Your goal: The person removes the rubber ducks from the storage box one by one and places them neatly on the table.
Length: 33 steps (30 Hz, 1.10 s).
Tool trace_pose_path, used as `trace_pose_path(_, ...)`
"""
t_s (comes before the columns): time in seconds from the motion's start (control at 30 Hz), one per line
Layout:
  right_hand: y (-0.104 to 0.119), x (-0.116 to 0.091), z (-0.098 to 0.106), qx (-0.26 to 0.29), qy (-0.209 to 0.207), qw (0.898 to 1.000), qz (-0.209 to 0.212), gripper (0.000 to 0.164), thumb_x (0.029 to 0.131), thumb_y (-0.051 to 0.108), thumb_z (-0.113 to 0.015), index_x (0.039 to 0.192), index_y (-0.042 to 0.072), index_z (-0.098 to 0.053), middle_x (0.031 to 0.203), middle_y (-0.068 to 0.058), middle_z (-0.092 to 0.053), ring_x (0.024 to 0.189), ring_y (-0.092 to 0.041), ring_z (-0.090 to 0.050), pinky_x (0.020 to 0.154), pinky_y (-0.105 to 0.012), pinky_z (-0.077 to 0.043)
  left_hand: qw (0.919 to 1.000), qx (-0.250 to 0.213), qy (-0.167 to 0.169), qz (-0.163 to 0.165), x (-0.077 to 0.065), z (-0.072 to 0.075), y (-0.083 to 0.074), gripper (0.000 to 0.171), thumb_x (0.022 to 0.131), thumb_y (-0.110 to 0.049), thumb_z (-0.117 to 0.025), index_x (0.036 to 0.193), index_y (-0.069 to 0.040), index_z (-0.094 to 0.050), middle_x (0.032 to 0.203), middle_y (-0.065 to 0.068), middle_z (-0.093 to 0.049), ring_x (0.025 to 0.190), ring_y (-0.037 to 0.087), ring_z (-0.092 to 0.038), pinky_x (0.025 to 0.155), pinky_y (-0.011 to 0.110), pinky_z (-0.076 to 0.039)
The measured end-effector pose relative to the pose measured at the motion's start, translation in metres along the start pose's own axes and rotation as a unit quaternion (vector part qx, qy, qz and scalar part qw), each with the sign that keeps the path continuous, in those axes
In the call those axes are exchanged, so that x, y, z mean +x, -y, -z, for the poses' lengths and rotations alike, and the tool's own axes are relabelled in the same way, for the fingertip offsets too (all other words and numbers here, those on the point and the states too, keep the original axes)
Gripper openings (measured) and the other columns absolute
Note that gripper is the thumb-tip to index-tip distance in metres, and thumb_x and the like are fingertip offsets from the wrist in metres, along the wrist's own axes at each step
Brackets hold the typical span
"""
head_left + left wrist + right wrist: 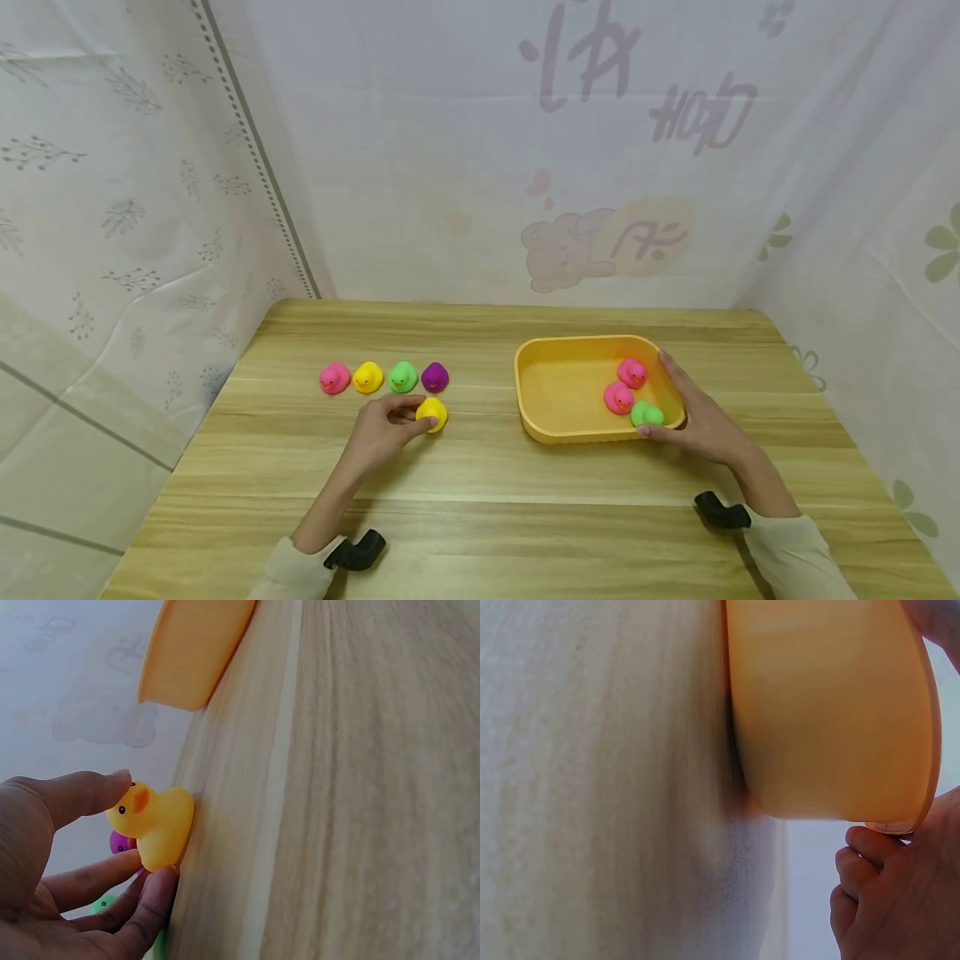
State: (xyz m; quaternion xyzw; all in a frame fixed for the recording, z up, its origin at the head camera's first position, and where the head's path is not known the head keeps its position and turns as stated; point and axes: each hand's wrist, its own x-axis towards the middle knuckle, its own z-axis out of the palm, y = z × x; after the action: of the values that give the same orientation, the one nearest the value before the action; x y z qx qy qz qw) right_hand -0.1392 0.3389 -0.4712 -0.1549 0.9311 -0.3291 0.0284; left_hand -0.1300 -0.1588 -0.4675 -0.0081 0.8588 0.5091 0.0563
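Thumb and fingertips of my left hand (385, 432) pinch a yellow rubber duck (431, 414) close over the table; the left wrist view shows this duck (166, 825) from the side, its orange beak toward the thumb. Just behind it stands a row of ducks: pink (334, 378), yellow (368, 377), green (402, 377) and purple (435, 377). My right hand (705, 421) grips the right end of an orange-yellow plastic tub (555, 437), thumb at the near rim. Inside the tub lie two pink ducks (632, 372) and a green duck (647, 414), toward its right end.
The tub rests on a wood-grain table (517, 533). Printed cloth (420, 167) hangs along the table's back and sides. Black curved pieces (356, 551) sit at both cuffs, over light sleeves. A stretch of bare wood lies between the duck row and the tub.
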Motion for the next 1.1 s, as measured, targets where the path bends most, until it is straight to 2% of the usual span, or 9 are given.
trace_pose_path(0.33,-0.003,0.0,-0.002,0.016,-0.002,1.0,0.009,0.123,0.082,0.034,-0.087,0.167,0.02,0.001,0.173,-0.018,-0.004,0.152,-0.057,-0.018,0.113,-0.078,-0.022,0.9997,0.02,0.006,-0.009,-0.002,0.003,0.0,0.046,0.088,-0.025,-0.083,0.127,-0.003,-0.071,0.11,0.013,-0.07,0.091,0.018,-0.065,0.078,0.021,-0.054)
trace_pose_path(0.5,-0.005,0.0,-0.003,0.019,-0.003,1.0,0.012,0.123,0.082,0.034,-0.087,0.167,0.021,0.002,0.173,-0.017,-0.003,0.152,-0.057,-0.017,0.113,-0.078,-0.021,0.9998,0.011,-0.005,-0.015,-0.002,0.004,-0.001,0.05,0.089,-0.027,-0.082,0.131,-0.005,-0.069,0.118,0.013,-0.072,0.098,0.021,-0.066,0.082,0.022,-0.054)
trace_pose_path(0.63,-0.005,0.0,-0.003,0.018,-0.002,1.0,0.015,0.123,0.082,0.033,-0.087,0.167,0.019,0.002,0.173,-0.018,-0.003,0.151,-0.058,-0.017,0.113,-0.079,-0.021,0.9994,0.01,-0.012,-0.032,-0.002,0.006,-0.003,0.05,0.091,-0.032,-0.08,0.133,-0.007,-0.068,0.117,0.013,-0.072,0.102,0.022,-0.068,0.087,0.028,-0.056)
trace_pose_path(0.87,-0.003,-0.001,-0.002,0.019,-0.004,1.0,0.015,0.122,0.082,0.033,-0.086,0.167,0.018,0.001,0.173,-0.018,-0.003,0.151,-0.058,-0.018,0.113,-0.078,-0.022,0.9972,-0.019,-0.013,-0.071,-0.001,0.007,-0.013,0.05,0.09,-0.036,-0.08,0.131,-0.009,-0.069,0.125,0.012,-0.069,0.11,0.024,-0.065,0.096,0.038,-0.058)
trace_pose_path(1.1,-0.002,-0.001,-0.002,0.014,-0.003,1.0,0.011,0.122,0.083,0.035,-0.086,0.167,0.018,0.001,0.173,-0.018,-0.004,0.151,-0.058,-0.019,0.112,-0.078,-0.022,0.9952,-0.048,-0.005,-0.085,0.001,0.006,-0.029,0.049,0.09,-0.036,-0.08,0.13,-0.009,-0.069,0.123,0.015,-0.067,0.114,0.025,-0.063,0.1,0.039,-0.057)
